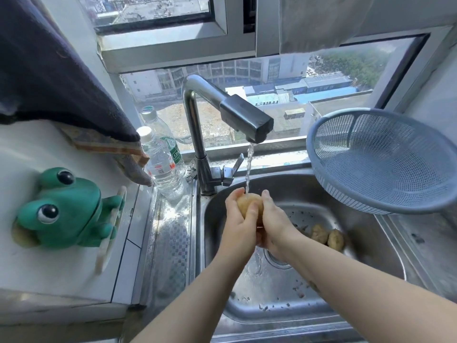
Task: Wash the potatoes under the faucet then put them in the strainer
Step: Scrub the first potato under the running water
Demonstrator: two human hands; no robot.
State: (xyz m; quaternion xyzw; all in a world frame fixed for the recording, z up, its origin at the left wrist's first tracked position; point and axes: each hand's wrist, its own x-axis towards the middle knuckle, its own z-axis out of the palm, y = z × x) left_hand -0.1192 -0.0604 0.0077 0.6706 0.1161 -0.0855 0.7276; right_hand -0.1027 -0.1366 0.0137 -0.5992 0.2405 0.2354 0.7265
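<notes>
Both hands, left hand [241,219] and right hand [274,225], cup the potato [248,203] between curled fingers under the faucet [244,120] stream above the sink [371,243]; firm, heavy and probably slick when wet, it wants that full-palm wrap.

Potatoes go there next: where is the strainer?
In the head view the strainer leans tilted at the right, on the rim of the sink, beside the window.

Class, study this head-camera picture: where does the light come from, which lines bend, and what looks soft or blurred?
Head view throughout: daylight enters through the window, glinting off the steel counter; the wide lens bows the window frame and stretches the strainer; the two loose potatoes in the sink look slightly soft.
</notes>
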